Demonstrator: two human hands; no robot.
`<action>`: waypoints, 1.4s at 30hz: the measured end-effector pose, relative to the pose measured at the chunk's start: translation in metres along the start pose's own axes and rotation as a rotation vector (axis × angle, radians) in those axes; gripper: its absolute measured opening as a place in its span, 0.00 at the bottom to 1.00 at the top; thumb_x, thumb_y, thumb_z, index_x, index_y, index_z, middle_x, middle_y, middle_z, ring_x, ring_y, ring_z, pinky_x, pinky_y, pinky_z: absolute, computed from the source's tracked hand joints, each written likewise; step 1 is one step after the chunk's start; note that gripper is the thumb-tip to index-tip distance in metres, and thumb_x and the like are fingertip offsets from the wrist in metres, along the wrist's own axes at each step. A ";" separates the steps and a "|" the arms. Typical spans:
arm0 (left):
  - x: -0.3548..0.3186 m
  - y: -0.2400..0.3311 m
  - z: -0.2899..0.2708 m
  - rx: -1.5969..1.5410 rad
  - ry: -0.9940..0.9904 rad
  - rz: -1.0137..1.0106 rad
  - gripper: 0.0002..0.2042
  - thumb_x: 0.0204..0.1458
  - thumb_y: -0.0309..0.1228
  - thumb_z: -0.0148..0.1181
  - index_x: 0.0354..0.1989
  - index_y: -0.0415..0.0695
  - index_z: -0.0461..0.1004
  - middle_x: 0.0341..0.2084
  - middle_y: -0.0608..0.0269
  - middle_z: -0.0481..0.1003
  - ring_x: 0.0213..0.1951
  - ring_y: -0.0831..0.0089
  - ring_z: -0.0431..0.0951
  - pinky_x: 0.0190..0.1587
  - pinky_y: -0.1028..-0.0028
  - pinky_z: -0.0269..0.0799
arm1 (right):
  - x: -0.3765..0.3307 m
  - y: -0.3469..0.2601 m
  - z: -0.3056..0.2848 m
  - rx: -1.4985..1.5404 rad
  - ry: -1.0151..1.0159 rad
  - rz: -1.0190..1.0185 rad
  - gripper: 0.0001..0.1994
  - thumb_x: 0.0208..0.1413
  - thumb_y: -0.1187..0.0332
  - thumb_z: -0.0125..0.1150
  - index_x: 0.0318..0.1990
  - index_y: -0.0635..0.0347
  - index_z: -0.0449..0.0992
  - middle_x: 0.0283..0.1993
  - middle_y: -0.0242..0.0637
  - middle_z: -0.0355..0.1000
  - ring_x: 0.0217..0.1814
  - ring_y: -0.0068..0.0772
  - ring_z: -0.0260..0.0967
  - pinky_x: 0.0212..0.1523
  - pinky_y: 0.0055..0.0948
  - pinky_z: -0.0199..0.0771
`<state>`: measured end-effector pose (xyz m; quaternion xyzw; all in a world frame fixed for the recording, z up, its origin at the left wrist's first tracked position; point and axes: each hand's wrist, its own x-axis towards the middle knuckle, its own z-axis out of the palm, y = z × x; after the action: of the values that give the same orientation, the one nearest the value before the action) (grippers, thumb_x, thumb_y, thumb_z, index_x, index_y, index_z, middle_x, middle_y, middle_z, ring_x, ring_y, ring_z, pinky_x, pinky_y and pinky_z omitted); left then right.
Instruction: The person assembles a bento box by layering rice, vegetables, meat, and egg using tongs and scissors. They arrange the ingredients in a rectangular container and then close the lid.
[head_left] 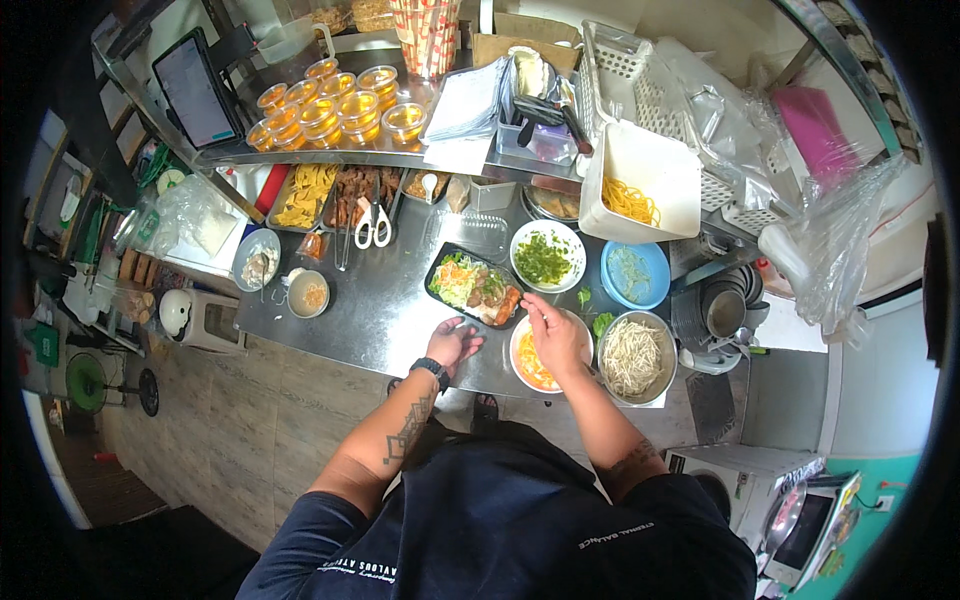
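Observation:
A black takeaway tray (437,290) stands near the counter's front edge, filled with shredded vegetables, sliced meat and orange pieces at its right end. My left hand (456,345) is just below the tray, its palm turned partly up and fingers loosely spread, holding nothing. My right hand (555,338) reaches over a white bowl of shredded carrot (528,366). Its fingertips are drawn together by the tray's right end; whatever is between them is hidden. Beyond them is a white bowl of chopped green herbs (546,252). A metal bowl of bean sprouts (634,356) sits to the right.
A clear plastic lid (478,232) lies behind the tray. Scissors (374,226) rest on a meat pan beside a pan of yellow strips (305,196). A blue bowl (634,275) stands right, below a white tub of noodles (640,180). Lidded sauce cups (340,110) crowd the shelf.

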<state>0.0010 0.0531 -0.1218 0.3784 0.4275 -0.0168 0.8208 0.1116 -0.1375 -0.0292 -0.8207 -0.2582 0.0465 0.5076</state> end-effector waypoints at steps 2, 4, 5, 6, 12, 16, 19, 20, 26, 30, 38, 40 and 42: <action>0.007 0.001 0.006 -0.018 0.013 0.002 0.15 0.67 0.26 0.51 0.59 0.44 0.59 0.42 0.56 0.77 0.40 0.62 0.84 0.43 0.66 0.83 | -0.006 0.003 0.002 -0.226 -0.128 -0.109 0.13 0.66 0.65 0.59 0.54 0.57 0.80 0.39 0.49 0.81 0.41 0.50 0.81 0.42 0.41 0.79; 0.014 0.000 0.011 -0.042 0.032 0.005 0.14 0.67 0.26 0.51 0.58 0.44 0.59 0.42 0.56 0.77 0.39 0.62 0.84 0.42 0.66 0.83 | -0.011 0.005 -0.001 -0.308 -0.150 -0.182 0.13 0.64 0.66 0.61 0.54 0.55 0.80 0.37 0.50 0.81 0.39 0.51 0.80 0.41 0.44 0.79; 0.015 -0.002 0.013 -0.018 0.068 -0.014 0.10 0.68 0.27 0.50 0.54 0.43 0.61 0.40 0.57 0.77 0.38 0.63 0.84 0.40 0.67 0.83 | -0.011 -0.002 -0.004 -0.274 -0.111 -0.202 0.13 0.64 0.66 0.61 0.53 0.55 0.80 0.36 0.51 0.80 0.39 0.52 0.79 0.41 0.45 0.78; 0.017 -0.002 0.013 -0.017 0.068 -0.002 0.10 0.67 0.26 0.50 0.54 0.43 0.61 0.39 0.57 0.76 0.37 0.64 0.83 0.38 0.68 0.83 | -0.012 -0.004 -0.006 -0.238 -0.073 -0.221 0.13 0.63 0.66 0.62 0.53 0.54 0.80 0.36 0.51 0.80 0.38 0.53 0.79 0.40 0.46 0.78; 0.038 -0.008 0.010 0.008 0.077 0.009 0.02 0.68 0.27 0.49 0.43 0.43 0.65 0.36 0.58 0.77 0.35 0.66 0.83 0.37 0.68 0.84 | 0.026 0.041 -0.025 -0.006 0.109 0.158 0.14 0.68 0.61 0.57 0.56 0.52 0.80 0.44 0.45 0.82 0.38 0.48 0.81 0.38 0.40 0.79; 0.049 -0.013 0.012 0.037 0.101 0.038 0.02 0.68 0.27 0.49 0.41 0.43 0.66 0.34 0.58 0.77 0.34 0.66 0.83 0.36 0.67 0.85 | 0.057 0.107 -0.047 0.021 0.104 0.474 0.15 0.69 0.62 0.54 0.55 0.58 0.80 0.43 0.40 0.84 0.32 0.24 0.78 0.32 0.25 0.75; 0.046 -0.011 0.005 0.047 0.113 0.038 0.03 0.68 0.27 0.50 0.40 0.44 0.66 0.33 0.58 0.77 0.33 0.65 0.84 0.36 0.67 0.85 | 0.061 0.107 -0.044 0.570 0.101 0.780 0.17 0.69 0.62 0.54 0.59 0.61 0.75 0.48 0.41 0.82 0.31 0.21 0.73 0.29 0.20 0.69; 0.043 -0.010 0.002 0.049 0.110 0.025 0.03 0.68 0.27 0.50 0.40 0.44 0.65 0.33 0.58 0.77 0.33 0.65 0.84 0.36 0.68 0.85 | 0.060 0.107 -0.046 0.630 0.119 0.773 0.17 0.69 0.62 0.54 0.59 0.61 0.74 0.49 0.41 0.82 0.31 0.20 0.73 0.29 0.20 0.68; 0.036 -0.007 -0.006 0.039 0.052 0.009 0.03 0.68 0.28 0.50 0.40 0.44 0.65 0.33 0.58 0.77 0.34 0.66 0.84 0.35 0.69 0.85 | 0.047 0.074 -0.051 0.712 0.176 0.698 0.17 0.69 0.63 0.53 0.59 0.61 0.75 0.48 0.40 0.82 0.31 0.18 0.71 0.30 0.18 0.66; 0.036 -0.008 -0.002 0.022 0.067 0.009 0.03 0.68 0.28 0.49 0.40 0.43 0.65 0.33 0.57 0.78 0.33 0.66 0.84 0.35 0.69 0.85 | 0.022 0.043 -0.025 0.497 0.034 0.434 0.16 0.69 0.62 0.56 0.58 0.59 0.77 0.48 0.38 0.83 0.35 0.18 0.75 0.34 0.23 0.73; 0.047 -0.014 -0.011 0.041 0.075 0.028 0.03 0.69 0.28 0.47 0.41 0.43 0.65 0.33 0.57 0.78 0.33 0.66 0.84 0.35 0.68 0.85 | 0.000 0.016 -0.005 -0.011 -0.119 0.113 0.14 0.68 0.64 0.58 0.56 0.55 0.80 0.44 0.40 0.84 0.36 0.33 0.80 0.40 0.30 0.78; 0.046 -0.014 -0.007 0.043 0.101 0.023 0.03 0.68 0.28 0.48 0.42 0.42 0.66 0.33 0.56 0.78 0.33 0.65 0.84 0.36 0.68 0.85 | 0.003 0.043 -0.010 0.225 0.004 0.261 0.14 0.68 0.64 0.57 0.57 0.55 0.80 0.43 0.37 0.84 0.37 0.25 0.79 0.40 0.27 0.77; 0.046 -0.015 -0.013 0.034 0.110 0.017 0.04 0.68 0.29 0.48 0.42 0.42 0.66 0.33 0.55 0.78 0.33 0.65 0.84 0.36 0.68 0.85 | 0.019 0.064 -0.028 0.369 0.146 0.320 0.15 0.68 0.64 0.57 0.57 0.57 0.79 0.42 0.33 0.83 0.39 0.19 0.74 0.42 0.24 0.75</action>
<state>0.0161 0.0647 -0.1682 0.3963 0.4685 0.0034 0.7896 0.1613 -0.1733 -0.0672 -0.7457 -0.0746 0.1133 0.6524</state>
